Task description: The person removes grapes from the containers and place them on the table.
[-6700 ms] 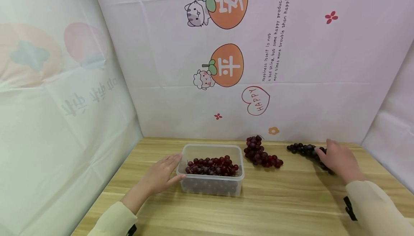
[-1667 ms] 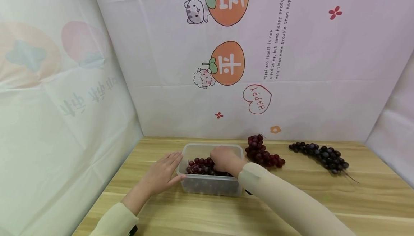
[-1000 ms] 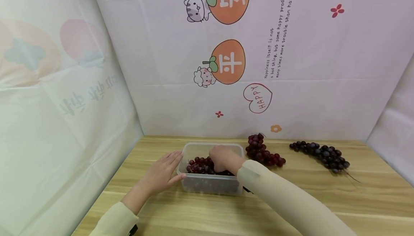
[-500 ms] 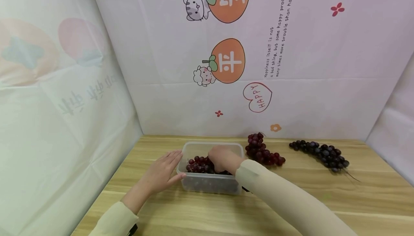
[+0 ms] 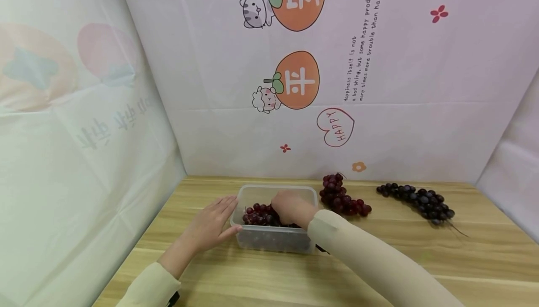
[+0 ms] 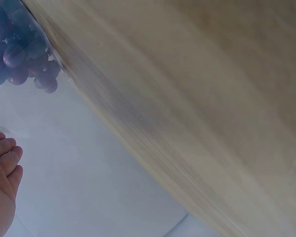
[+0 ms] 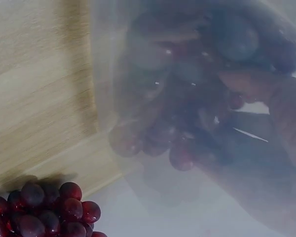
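A clear plastic box (image 5: 275, 241) stands on the wooden table, with red grapes (image 5: 258, 214) inside. My left hand (image 5: 212, 222) rests against the box's left side, fingers straight and thumb at the front rim; its fingers (image 6: 5, 153) also show in the left wrist view. My right hand (image 5: 292, 208) reaches down into the box with curled fingers and grips the grapes. Through the cloudy wall in the right wrist view, its fingers appear among the grapes (image 7: 182, 153), partly blurred. The head view hides these fingertips.
Just right of the box lies another bunch of red grapes (image 5: 343, 200). Farther right is a bunch of black grapes (image 5: 421, 200) with its stem toward the front. A printed white cloth (image 5: 236, 143) hangs behind the wooden table (image 5: 252, 279).
My right hand has left the black grapes on the right and come into the box, where it has stayed almost still over the last second. The left hand keeps its place.
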Demonstrator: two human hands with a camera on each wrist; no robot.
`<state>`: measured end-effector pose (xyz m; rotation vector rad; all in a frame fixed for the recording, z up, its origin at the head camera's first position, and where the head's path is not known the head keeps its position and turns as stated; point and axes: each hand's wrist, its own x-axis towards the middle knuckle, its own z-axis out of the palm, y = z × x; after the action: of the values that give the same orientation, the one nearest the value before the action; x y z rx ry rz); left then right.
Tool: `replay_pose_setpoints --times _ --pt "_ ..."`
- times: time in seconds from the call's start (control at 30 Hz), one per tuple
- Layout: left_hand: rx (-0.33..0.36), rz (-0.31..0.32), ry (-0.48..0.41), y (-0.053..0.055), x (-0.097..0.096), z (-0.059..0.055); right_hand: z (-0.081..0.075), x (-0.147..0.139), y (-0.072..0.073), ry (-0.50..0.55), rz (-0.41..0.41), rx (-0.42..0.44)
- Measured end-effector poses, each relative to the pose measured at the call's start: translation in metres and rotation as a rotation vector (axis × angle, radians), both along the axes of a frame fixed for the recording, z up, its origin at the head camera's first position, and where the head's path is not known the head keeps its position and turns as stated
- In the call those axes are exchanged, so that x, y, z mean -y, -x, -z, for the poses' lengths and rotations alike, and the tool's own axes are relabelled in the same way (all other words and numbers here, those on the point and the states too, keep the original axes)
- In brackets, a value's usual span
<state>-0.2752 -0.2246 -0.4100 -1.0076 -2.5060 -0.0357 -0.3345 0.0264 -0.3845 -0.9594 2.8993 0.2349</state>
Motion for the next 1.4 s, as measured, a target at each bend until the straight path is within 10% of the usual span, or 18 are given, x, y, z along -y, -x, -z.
replay_pose_setpoints --times 0.7,1.4 --pt "0.016 -0.015 -0.005 -0.0009 -0.0011 0.0000 -0.0023 0.0025 0.0012 0.004 0.019 -0.082" --pt "0.006 -0.016 -0.001 -0.0023 -0.0006 -0.0009 0.0019 -0.0044 0.0025 0.011 0.106 0.119"
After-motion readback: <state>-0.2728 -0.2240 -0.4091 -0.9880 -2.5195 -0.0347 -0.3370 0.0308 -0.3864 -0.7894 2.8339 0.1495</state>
